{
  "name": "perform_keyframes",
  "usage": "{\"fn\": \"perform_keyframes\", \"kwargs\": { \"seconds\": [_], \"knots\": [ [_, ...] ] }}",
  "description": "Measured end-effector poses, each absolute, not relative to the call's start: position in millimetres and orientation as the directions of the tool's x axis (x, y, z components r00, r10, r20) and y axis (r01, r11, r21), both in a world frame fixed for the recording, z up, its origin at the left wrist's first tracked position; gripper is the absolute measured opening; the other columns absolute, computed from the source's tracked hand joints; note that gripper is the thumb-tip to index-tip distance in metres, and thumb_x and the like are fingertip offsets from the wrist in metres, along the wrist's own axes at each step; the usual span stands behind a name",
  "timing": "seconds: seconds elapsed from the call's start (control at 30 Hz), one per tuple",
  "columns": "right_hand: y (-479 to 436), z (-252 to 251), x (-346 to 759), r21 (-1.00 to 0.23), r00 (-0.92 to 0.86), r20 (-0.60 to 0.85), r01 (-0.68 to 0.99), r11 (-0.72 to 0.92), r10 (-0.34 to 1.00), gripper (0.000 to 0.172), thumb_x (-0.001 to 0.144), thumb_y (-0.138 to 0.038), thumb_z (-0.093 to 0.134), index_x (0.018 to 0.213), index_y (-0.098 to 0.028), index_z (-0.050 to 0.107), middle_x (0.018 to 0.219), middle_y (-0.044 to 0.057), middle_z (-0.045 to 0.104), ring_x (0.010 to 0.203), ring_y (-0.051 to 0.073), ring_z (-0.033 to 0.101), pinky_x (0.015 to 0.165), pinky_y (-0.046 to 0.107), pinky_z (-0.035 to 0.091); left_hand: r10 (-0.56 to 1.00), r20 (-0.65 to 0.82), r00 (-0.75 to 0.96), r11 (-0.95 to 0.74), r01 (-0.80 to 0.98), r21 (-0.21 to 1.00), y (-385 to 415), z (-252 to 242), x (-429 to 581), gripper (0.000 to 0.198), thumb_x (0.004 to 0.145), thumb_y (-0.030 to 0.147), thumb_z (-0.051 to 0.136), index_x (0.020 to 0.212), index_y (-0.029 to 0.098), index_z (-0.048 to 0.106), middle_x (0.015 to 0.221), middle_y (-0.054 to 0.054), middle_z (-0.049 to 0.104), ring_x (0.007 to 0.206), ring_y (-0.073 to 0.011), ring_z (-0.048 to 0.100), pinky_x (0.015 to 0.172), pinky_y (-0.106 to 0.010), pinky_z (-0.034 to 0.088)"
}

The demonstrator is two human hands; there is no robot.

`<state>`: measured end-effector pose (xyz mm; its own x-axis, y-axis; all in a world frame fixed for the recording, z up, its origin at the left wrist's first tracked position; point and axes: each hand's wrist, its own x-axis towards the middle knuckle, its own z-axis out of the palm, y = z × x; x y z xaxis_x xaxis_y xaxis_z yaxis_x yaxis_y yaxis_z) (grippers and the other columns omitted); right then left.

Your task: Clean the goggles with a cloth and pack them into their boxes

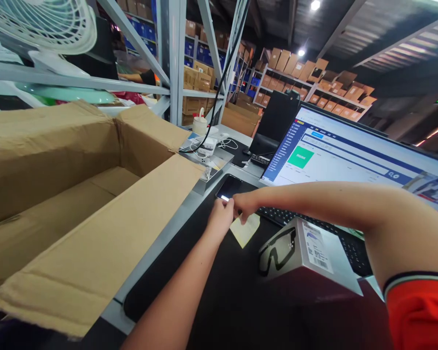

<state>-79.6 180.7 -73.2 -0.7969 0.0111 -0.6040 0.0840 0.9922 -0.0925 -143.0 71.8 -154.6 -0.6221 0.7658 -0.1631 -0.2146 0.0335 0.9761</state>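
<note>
A dark smartphone with a lit strip at its near end lies on the black desk mat. My left hand is closed at the phone's near end, thumb and fingers drawn together. Right beside it, fingers curled downward, my right hand meets the left one. What either hand pinches is hidden between them. A pale yellow paper slip lies on the mat just below my right hand. Nearer to me stands a box with goggles printed on it.
A large open cardboard carton fills the left side. Behind my right arm are a keyboard and a lit monitor. Farther back are a metal tray, a cable, a steel frame and a fan.
</note>
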Motion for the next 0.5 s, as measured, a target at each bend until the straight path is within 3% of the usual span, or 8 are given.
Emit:
{"fn": "perform_keyframes", "kwargs": {
  "seconds": [0.1, 0.2, 0.3, 0.37, 0.43, 0.5],
  "knots": [
    [200.9, -57.0, -77.0, -0.089, -0.781, -0.612, 0.230, 0.969, 0.129, 0.008, 0.067, -0.018, 0.083, 0.072, -0.018, 0.077, 0.066, -0.004, 0.071, 0.065, 0.014, 0.062, 0.063, 0.022, 0.042, 0.866, -0.238, -0.439, 0.142, -0.241, 0.960, 68.5, -157.3, -135.7, 0.024, 0.092, 0.035, 0.067, 0.083, 0.013, 0.063, 0.072, 0.002, 0.062, 0.060, -0.0113, 0.060, 0.060, -0.027, 0.053],
    [207.5, -42.0, -70.1, -0.101, -0.806, -0.547, 0.333, 0.938, 0.227, 0.009, 0.068, -0.015, 0.082, 0.075, -0.017, 0.078, 0.068, -0.003, 0.072, 0.065, 0.014, 0.064, 0.061, 0.021, 0.042, 0.918, -0.229, -0.324, 0.146, -0.261, 0.954, 64.3, -153.0, -131.7, 0.013, 0.088, 0.020, 0.071, 0.082, 0.011, 0.064, 0.069, 0.003, 0.063, 0.059, -0.0102, 0.061, 0.058, -0.025, 0.054],
    [201.0, -29.7, -59.2, -0.119, -0.863, -0.376, 0.406, 0.906, 0.337, 0.022, 0.068, -0.015, 0.084, 0.089, -0.017, 0.078, 0.086, 0.002, 0.075, 0.081, 0.017, 0.067, 0.068, 0.021, 0.044, 0.919, -0.190, -0.345, 0.079, -0.310, 0.947, 63.3, -146.0, -129.7, 0.005, 0.088, 0.008, 0.068, 0.086, 0.011, 0.065, 0.072, 0.004, 0.065, 0.063, -0.0099, 0.064, 0.062, -0.024, 0.056],
    [194.1, -24.2, -50.2, -0.148, -0.878, -0.257, 0.448, 0.882, 0.403, 0.024, 0.076, -0.017, 0.079, 0.100, -0.016, 0.077, 0.096, 0.005, 0.075, 0.088, 0.017, 0.067, 0.073, 0.022, 0.046, 0.908, -0.183, -0.377, 0.044, -0.350, 0.936, 63.9, -142.7, -127.2, 0.005, 0.087, 0.006, 0.067, 0.086, 0.011, 0.065, 0.072, 0.003, 0.066, 0.064, -0.0101, 0.065, 0.062, -0.023, 0.056],
    [188.2, -22.6, -41.2, -0.191, -0.870, -0.218, 0.483, 0.855, 0.443, 0.020, 0.083, -0.021, 0.075, 0.102, -0.017, 0.077, 0.093, 0.004, 0.076, 0.085, 0.015, 0.069, 0.071, 0.020, 0.047, 0.903, -0.184, -0.389, 0.017, -0.395, 0.919, 64.3, -141.0, -122.8, 0.007, 0.083, 0.006, 0.071, 0.084, 0.011, 0.066, 0.070, 0.002, 0.067, 0.063, -0.0108, 0.066, 0.060, -0.023, 0.055],
    [184.3, -25.6, -33.7, -0.222, -0.852, -0.241, 0.515, 0.828, 0.465, 0.018, 0.078, -0.025, 0.080, 0.094, -0.018, 0.080, 0.081, 0.001, 0.076, 0.075, 0.014, 0.069, 0.064, 0.018, 0.046, 0.902, -0.186, -0.389, -0.006, -0.442, 0.897, 63.9, -140.3, -116.9, 0.013, 0.075, 0.007, 0.078, 0.081, 0.010, 0.066, 0.069, 0.000, 0.070, 0.063, -0.0123, 0.067, 0.060, -0.023, 0.055]
  ]
}}
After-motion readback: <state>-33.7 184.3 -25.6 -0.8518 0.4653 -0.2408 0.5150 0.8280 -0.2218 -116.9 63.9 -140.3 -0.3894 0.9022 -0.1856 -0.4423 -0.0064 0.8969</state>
